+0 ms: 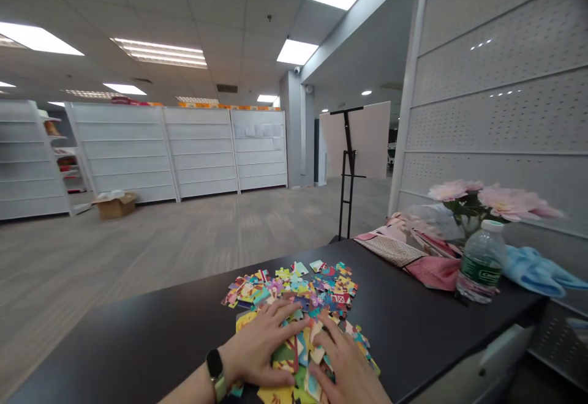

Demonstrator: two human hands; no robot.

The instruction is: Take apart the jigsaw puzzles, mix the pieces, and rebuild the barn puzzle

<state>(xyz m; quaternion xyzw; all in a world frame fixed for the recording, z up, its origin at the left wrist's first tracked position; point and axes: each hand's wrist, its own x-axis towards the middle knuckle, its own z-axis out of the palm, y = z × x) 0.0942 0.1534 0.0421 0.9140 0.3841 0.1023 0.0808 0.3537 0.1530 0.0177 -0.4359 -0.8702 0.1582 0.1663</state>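
On the dark counter (160, 336) lies a loose heap of colourful jigsaw pieces (324, 297). The left hand (261, 338), a watch (214, 364) at its wrist, and the right hand (346, 360) rest over it, fingers spread and unclenched. Farther right stand a water bottle (480, 263) and, behind it, pink flowers (503, 202).

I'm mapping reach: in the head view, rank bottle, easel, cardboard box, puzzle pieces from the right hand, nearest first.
1. Puzzle pieces: under the right hand.
2. Bottle: right, on the table.
3. Easel: beyond the table.
4. Cardboard box: far back, left.
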